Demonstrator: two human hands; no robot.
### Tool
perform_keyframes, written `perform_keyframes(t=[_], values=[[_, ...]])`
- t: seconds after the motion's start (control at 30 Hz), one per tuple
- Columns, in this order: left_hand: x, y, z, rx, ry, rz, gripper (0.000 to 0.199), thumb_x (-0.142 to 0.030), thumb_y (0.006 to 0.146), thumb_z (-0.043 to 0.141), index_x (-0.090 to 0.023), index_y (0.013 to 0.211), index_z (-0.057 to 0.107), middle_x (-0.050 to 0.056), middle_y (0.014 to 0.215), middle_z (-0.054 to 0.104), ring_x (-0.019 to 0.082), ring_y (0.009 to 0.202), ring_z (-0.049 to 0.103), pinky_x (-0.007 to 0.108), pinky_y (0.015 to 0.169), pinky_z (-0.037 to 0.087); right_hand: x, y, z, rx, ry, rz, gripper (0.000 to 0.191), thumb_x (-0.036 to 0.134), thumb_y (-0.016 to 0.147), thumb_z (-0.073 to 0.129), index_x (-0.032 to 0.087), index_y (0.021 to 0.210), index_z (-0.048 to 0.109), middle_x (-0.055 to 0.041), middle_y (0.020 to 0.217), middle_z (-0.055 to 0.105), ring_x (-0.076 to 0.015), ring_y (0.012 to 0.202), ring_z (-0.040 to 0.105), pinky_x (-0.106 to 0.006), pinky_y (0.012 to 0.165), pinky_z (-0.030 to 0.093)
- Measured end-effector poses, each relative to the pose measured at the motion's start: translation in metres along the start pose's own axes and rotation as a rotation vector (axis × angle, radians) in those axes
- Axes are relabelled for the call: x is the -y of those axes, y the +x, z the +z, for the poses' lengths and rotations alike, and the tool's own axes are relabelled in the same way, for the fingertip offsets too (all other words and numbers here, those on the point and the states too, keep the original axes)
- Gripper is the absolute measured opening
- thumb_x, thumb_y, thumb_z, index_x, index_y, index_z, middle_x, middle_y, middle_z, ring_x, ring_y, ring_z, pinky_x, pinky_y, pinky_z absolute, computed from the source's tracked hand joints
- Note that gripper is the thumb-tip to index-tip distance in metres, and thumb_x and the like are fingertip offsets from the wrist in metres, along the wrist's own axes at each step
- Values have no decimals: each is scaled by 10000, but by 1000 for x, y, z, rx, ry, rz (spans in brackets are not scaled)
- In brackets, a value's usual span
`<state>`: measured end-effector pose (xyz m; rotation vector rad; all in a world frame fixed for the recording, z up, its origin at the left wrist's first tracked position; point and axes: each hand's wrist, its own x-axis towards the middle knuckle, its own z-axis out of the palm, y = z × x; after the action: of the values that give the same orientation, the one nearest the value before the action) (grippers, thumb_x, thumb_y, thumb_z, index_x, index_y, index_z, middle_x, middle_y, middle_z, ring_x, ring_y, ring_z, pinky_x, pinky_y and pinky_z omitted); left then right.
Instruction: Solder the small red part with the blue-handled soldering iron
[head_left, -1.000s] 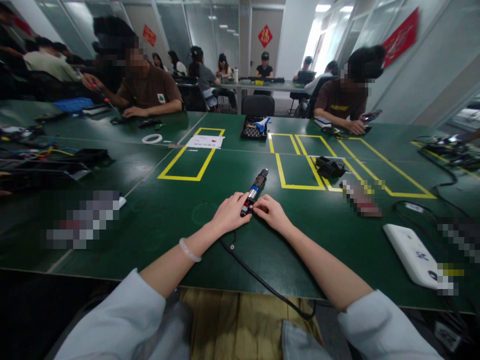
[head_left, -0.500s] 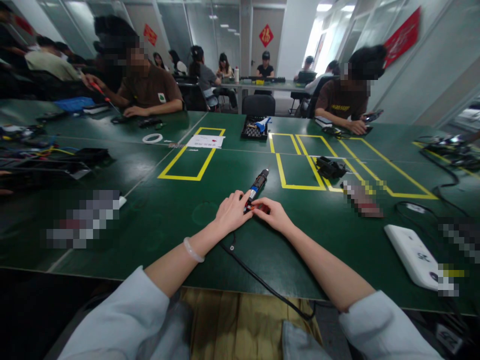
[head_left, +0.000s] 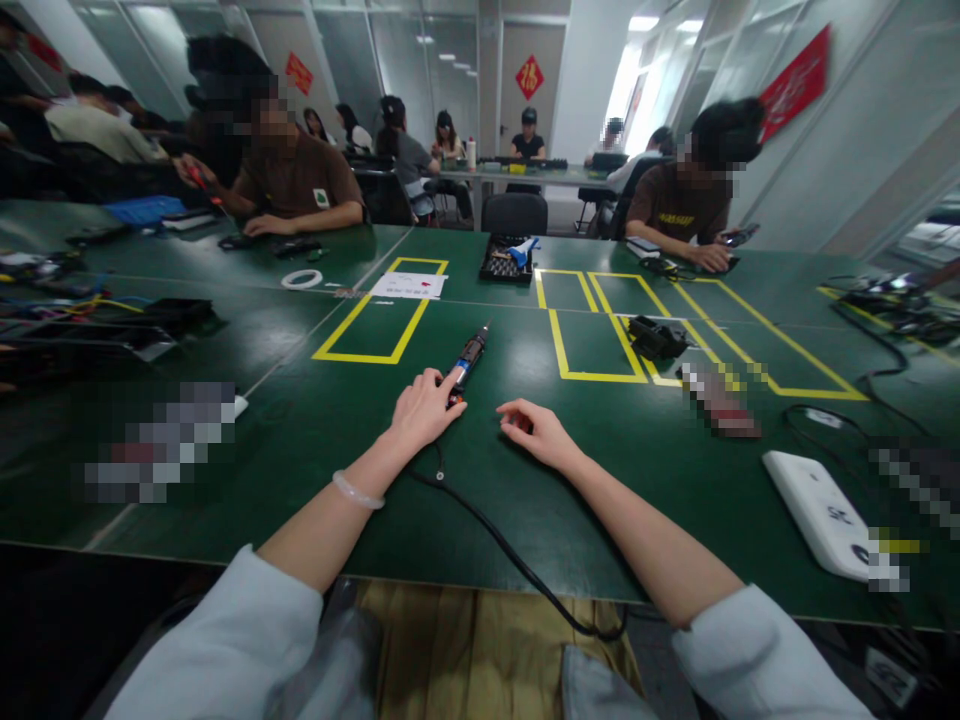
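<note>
My left hand (head_left: 424,410) is closed on the rear part of an opened electric screwdriver (head_left: 472,358), just above the green table. Its dark nose and thin bit point forward and a blue section shows beside my fingers. From under the hand a black cable (head_left: 499,540) runs back over the table edge; a small ring terminal (head_left: 440,476) lies beside it. To the right and apart from the tool, my right hand (head_left: 544,432) is curled around a small dark, reddish piece, mostly hidden by the fingers.
A black parts tray (head_left: 495,262) with a blue-and-white item stands ahead. Yellow tape outlines mark the green table (head_left: 315,430). On the right lie a black bracket-like part (head_left: 657,338) and a white device (head_left: 814,510). Two people sit across; a tape roll (head_left: 302,279) lies left.
My hands have moved apart. The left hand has carried the electric screwdriver leftward, while the right hand has come away from its rear end with a small piece in the fingers.
</note>
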<state>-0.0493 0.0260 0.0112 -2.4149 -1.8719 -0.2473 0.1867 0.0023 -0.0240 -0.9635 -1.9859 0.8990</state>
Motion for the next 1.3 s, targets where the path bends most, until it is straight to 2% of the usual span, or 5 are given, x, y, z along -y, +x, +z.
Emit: perform_keyframes(t=[0.37, 0.53, 0.9, 1.13, 1.3], values=[[133, 9, -4, -27, 55, -453, 617, -521, 856, 498, -225, 1392, 427, 200, 1278, 465, 391, 1119, 485, 477, 866, 425, 0, -1, 0, 1, -30, 14, 212, 268, 878, 559, 172, 1050, 637, -7, 807, 625, -106, 655, 524, -234, 640, 430], [170, -3, -6, -90, 30, -592, 609, -529, 843, 525, -199, 1352, 468, 221, 1291, 471, 418, 1134, 482, 500, 871, 401, -2, -1, 0, 8, -35, 6, 204, 262, 881, 557, 174, 1045, 641, -5, 799, 623, -109, 652, 523, -234, 633, 423], [167, -10, -8, -186, 96, -597, 516, -439, 812, 617, -209, 1256, 490, 125, 1226, 527, 348, 1107, 486, 484, 929, 372, 0, 0, 0, 22, -60, 30, 188, 257, 878, 562, 172, 1016, 657, -9, 791, 635, -109, 641, 518, -233, 625, 417], [165, -7, -8, -208, 44, -616, 394, -395, 819, 579, -121, 1102, 563, 237, 1187, 530, 387, 1102, 517, 474, 893, 398, 5, 0, -1, 21, -51, 38, 171, 256, 872, 565, 170, 983, 663, -4, 760, 630, -110, 630, 517, -234, 619, 416], [159, -6, -13, -223, 44, -614, 321, -376, 871, 454, -126, 1019, 590, 221, 1158, 559, 372, 1092, 522, 481, 897, 405, 5, 1, -1, 22, -48, 35, 171, 253, 872, 566, 173, 984, 667, -4, 763, 631, -114, 635, 520, -237, 621, 417]])
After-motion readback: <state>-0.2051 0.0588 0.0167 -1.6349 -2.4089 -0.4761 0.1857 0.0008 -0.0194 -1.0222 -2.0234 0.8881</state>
